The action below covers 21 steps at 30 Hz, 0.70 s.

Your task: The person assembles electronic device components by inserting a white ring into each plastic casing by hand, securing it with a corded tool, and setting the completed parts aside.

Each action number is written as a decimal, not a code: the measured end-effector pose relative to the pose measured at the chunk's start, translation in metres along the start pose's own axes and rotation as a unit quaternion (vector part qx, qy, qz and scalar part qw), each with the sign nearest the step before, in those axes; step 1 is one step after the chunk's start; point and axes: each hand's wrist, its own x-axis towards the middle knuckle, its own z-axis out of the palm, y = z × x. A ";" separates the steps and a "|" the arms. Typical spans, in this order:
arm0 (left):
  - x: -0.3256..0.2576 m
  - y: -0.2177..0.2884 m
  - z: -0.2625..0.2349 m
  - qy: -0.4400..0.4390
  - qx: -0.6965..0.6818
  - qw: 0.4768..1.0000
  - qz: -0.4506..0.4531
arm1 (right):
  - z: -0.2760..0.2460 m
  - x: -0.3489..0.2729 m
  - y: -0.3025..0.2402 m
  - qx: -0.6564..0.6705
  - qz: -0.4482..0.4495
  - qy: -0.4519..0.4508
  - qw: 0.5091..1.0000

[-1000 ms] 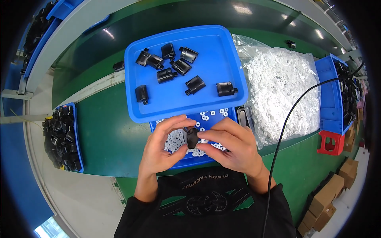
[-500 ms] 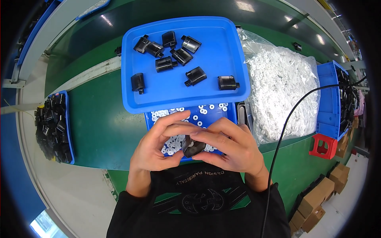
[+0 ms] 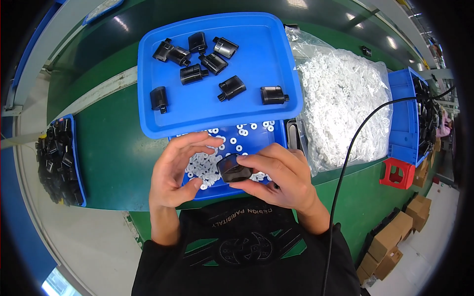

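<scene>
Between the thumb and fingers of my right hand (image 3: 281,180) is a dark, see-through plastic cartridge case (image 3: 234,168), tilted toward the left. My left hand (image 3: 178,170) stands apart from it, thumb and fingers spread in a wide curve with nothing between them. Both hands are over a lower blue tray (image 3: 279,140) that holds loose white ring washers (image 3: 203,167). Beyond them, an upper blue tray (image 3: 197,111) overlaps the lower one. Several black cartridge cases (image 3: 232,89) with short nozzles lie scattered in it.
A clear bag of white rings (image 3: 345,103) lies on the right, beside a blue crate (image 3: 404,116) of black parts. A black cable (image 3: 348,158) hangs down in front of it. On the left stands another tray heaped with black parts (image 3: 59,163). A red stool (image 3: 397,173) is far right.
My left hand has come off the cartridge case and opened toward the left. My right hand keeps the case and has turned it. The whole view has shifted slightly.
</scene>
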 end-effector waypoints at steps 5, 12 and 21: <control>-0.001 -0.001 0.004 0.007 -0.003 1.000 -0.024 | 0.000 0.001 0.002 -0.010 -0.015 0.007 1.000; 0.015 0.002 0.026 -0.049 0.161 0.985 -0.041 | 0.003 0.003 -0.004 -0.007 -0.030 0.005 1.000; 0.020 0.005 0.042 -0.089 0.163 0.981 -0.054 | -0.028 0.018 -0.034 0.529 -0.038 0.087 0.843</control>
